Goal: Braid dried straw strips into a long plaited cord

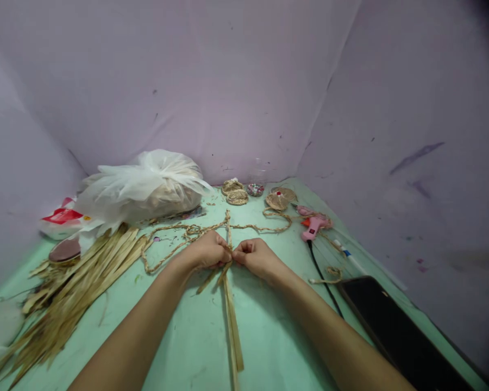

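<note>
Both my hands meet over the middle of the table at a braided cord of dried leaf strips [229,221]. My left hand [210,250] is closed, its fingers pinching strips at the near end of the braid. Close against it, my right hand [256,257] pinches the strips from the other side. Loose strip ends [230,320] hang from between the fingers toward me over the table. More finished braid [191,232] lies in loops behind and to the left of my hands, and another length curves off to the right. The fingertips hide the crossing of the strips.
At left lies a pile of dried leaf strips [77,288], with a stuffed white plastic bag [146,187] behind. Woven coils [235,194] and round woven pieces [277,200] sit at the back. A pink glue gun [315,225] and a dark phone [395,326] lie at right.
</note>
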Tool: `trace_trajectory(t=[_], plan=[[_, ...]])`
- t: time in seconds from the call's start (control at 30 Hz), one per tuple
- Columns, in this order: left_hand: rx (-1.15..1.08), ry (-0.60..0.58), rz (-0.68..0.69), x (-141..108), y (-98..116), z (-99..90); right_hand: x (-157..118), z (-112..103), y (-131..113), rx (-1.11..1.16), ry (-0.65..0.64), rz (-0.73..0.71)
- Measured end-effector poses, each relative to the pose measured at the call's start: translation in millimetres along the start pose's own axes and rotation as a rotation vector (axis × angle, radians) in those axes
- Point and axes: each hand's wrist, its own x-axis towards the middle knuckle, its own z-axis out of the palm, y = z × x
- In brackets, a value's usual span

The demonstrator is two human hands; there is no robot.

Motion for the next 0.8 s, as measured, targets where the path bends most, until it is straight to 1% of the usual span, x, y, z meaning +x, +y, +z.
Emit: trace_trajectory(t=[0.17, 0.2, 0.27, 0.37, 0.43, 0.5, 0.6, 0.7, 0.73, 0.8], plan=[[0.271, 0.173, -0.056, -2.4, 5.8, 5.5, 0.2, 4.9, 4.9, 0.076, 0.04, 0.027], [0.298, 0.187, -0.073, -4.2, 7.5, 5.4, -0.5, 5.3, 4.4, 0.092, 0.047, 0.039], [0.3, 0.161, -0.123, -9.7, 11.7, 2.5, -2.6, 5.5, 2.1, 0.125, 0.054, 0.067], [0.232, 0.051, -0.173, -19.6, 18.4, -6.1, -6.4, 4.6, -2.3, 0.175, 0.043, 0.1], [0.182, 0.0, -0.144, -24.3, 21.6, -9.8, -8.4, 3.9, -4.0, 0.209, 0.032, 0.104], [0.138, -0.036, -0.098, -25.8, 23.3, -8.0, -9.3, 3.8, -4.5, 0.253, 0.025, 0.103], [0.114, -0.023, -0.08, -23.0, 24.1, 4.9, -9.3, 4.2, -4.6, 0.34, 0.017, 0.121], [0.185, 0.047, -0.096, -19.6, 24.0, 17.2, -9.2, 3.8, -6.3, 0.403, 0.037, 0.179], [0.228, 0.076, -0.083, -19.3, 24.0, 17.9, -9.3, 3.3, -7.3, 0.417, 0.047, 0.2], [0.305, 0.141, -0.024, -20.3, 23.6, 12.7, -9.8, 1.7, -9.6, 0.437, 0.031, 0.219]])
